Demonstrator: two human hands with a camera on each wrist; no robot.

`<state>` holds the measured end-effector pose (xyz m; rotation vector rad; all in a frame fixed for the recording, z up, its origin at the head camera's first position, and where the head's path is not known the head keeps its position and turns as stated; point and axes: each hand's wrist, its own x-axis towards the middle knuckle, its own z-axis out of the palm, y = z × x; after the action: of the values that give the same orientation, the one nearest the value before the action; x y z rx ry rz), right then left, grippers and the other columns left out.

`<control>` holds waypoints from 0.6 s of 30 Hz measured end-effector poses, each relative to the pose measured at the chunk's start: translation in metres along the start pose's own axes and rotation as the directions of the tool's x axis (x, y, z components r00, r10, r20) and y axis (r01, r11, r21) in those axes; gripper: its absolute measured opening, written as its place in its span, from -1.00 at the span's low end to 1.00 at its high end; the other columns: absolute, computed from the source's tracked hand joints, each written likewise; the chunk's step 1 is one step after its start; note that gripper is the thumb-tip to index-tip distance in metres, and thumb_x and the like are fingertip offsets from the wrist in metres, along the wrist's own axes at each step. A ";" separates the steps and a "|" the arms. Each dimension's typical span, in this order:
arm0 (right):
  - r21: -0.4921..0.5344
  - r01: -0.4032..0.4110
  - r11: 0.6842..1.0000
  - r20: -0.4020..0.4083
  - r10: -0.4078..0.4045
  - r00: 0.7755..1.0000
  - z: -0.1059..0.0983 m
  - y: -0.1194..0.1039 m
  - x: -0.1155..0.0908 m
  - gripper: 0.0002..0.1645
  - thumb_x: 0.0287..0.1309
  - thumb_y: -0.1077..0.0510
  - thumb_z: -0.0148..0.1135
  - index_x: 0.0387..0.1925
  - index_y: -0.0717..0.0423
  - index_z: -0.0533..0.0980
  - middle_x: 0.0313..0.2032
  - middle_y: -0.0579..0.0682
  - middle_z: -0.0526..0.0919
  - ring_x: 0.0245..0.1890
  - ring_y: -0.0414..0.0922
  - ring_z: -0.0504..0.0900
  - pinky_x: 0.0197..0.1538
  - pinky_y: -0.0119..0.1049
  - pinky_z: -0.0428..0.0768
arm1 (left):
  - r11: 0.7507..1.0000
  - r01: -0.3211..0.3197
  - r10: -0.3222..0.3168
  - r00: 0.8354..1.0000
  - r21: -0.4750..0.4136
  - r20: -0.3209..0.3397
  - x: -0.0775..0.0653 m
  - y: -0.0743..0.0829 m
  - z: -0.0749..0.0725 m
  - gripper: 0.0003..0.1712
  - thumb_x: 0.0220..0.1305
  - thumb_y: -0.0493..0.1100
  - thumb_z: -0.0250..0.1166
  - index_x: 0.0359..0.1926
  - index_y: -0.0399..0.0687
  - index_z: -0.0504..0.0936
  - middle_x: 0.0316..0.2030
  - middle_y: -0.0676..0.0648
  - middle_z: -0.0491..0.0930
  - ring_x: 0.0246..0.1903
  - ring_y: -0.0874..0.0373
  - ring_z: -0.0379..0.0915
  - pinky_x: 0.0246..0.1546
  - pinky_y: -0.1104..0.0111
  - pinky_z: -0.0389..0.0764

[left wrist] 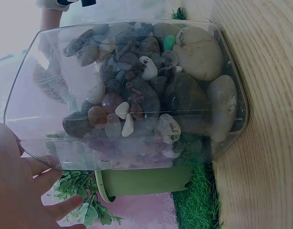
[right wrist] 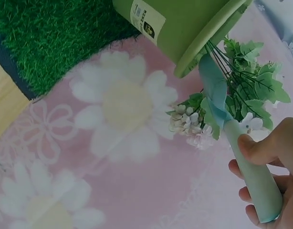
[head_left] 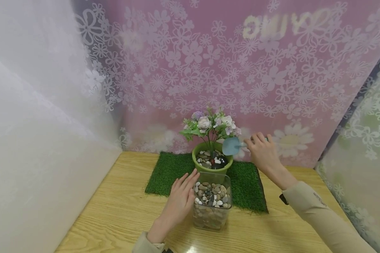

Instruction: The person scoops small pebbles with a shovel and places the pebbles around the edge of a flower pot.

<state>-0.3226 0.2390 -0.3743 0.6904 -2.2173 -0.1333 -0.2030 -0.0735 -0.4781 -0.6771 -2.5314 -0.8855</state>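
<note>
Hand trowel (head_left: 230, 146) w/ pale blue blade & pale green handle is hanging in the air at the R rim of the green flowerpot (right wrist: 189, 24); blade is pointing L twd the stems, can't tell if it's touching the rim. R hand (head_left: 263, 150) is grasping the handle, thumb & fingers curling round it, so that grip is clenched on the trowel.

L hand (head_left: 179, 196) is lying along the L side of a clear container (head_left: 212, 207), fingers straight & spreading near the rim; its grip is released, not clasping anything.

Container is standing upright on the surface (head_left: 120, 211), just in front of the pot, & is holding lots of pebbles (head_left: 210, 194): brown, grey, white, mixed sizes, incl. a bright green one (left wrist: 169, 42) showing thru the wall.

Pot is standing upright on a green artificial grass mat (head_left: 174, 172), wearing a white label (right wrist: 148, 21) on its side. Inside, more pebbles (head_left: 204, 156) are lying round the stems, w/ a small red bit at the base. Pale pink/white & purple flowers (head_left: 204, 123) w/ green leaves are rising above it.

Beige sleeves (head_left: 323, 214) are covering both forearms. Behind everything, a pink curtain w/ white flower prints (head_left: 193, 80) is hanging; whitish sheeting (head_left: 50, 140) is closing off the L side.
</note>
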 end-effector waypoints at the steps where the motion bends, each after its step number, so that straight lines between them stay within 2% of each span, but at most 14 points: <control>1: 0.004 -0.007 1.000 0.006 0.007 1.000 0.000 0.000 -0.001 -0.66 -0.14 0.34 0.61 -0.24 0.23 0.69 -0.35 0.16 0.58 -0.24 0.14 0.50 -0.21 -0.01 0.40 | 1.000 0.001 -0.001 1.000 -0.001 0.000 0.000 0.000 0.000 -0.42 0.59 -0.19 -0.07 0.55 0.03 0.25 0.55 0.05 0.15 0.49 -0.12 0.11 0.39 -0.30 0.10; 5: 0.040 -0.027 0.999 0.006 0.027 1.000 0.001 -0.002 -0.004 -0.65 -0.17 0.36 0.61 -0.24 0.19 0.71 -0.37 0.12 0.59 -0.29 0.11 0.50 -0.30 -0.08 0.34 | 1.000 0.003 -0.003 1.000 -0.005 0.001 0.000 0.000 0.000 -0.42 0.59 -0.19 -0.07 0.56 0.04 0.24 0.55 0.05 0.14 0.49 -0.13 0.12 0.40 -0.30 0.09; 9: 0.133 -0.073 0.988 0.021 0.071 0.997 0.001 -0.004 -0.009 -0.68 -0.13 0.37 0.54 -0.23 0.15 0.71 -0.38 0.10 0.60 -0.30 0.10 0.49 -0.34 -0.11 0.33 | 1.000 0.008 -0.008 1.000 -0.009 0.001 -0.001 0.000 0.001 -0.42 0.59 -0.18 -0.09 0.56 0.03 0.23 0.55 0.05 0.14 0.49 -0.13 0.11 0.40 -0.30 0.09; 13: 0.237 -0.143 0.961 0.071 0.130 0.989 -0.002 -0.006 -0.013 -0.74 -0.01 0.30 0.50 -0.20 0.14 0.72 -0.38 0.09 0.63 -0.29 0.11 0.51 -0.33 -0.08 0.36 | 1.000 0.006 -0.006 1.000 -0.009 -0.012 -0.001 0.000 0.003 -0.42 0.58 -0.19 -0.07 0.55 0.01 0.25 0.55 0.06 0.14 0.48 -0.13 0.12 0.39 -0.30 0.10; 18: 0.324 -0.208 0.923 0.123 0.177 0.976 -0.013 -0.008 -0.019 -0.75 0.07 0.28 0.48 -0.15 0.13 0.73 -0.29 0.10 0.69 -0.23 0.12 0.57 -0.22 0.05 0.53 | 1.000 0.007 -0.007 1.000 -0.005 -0.016 -0.001 -0.001 0.003 -0.42 0.59 -0.18 -0.08 0.56 0.05 0.23 0.56 0.08 0.13 0.49 -0.12 0.11 0.40 -0.29 0.09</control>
<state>-0.2995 0.2436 -0.3810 0.6498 -2.4095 0.3272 -0.2032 -0.0724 -0.4811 -0.6606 -2.5197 -0.8958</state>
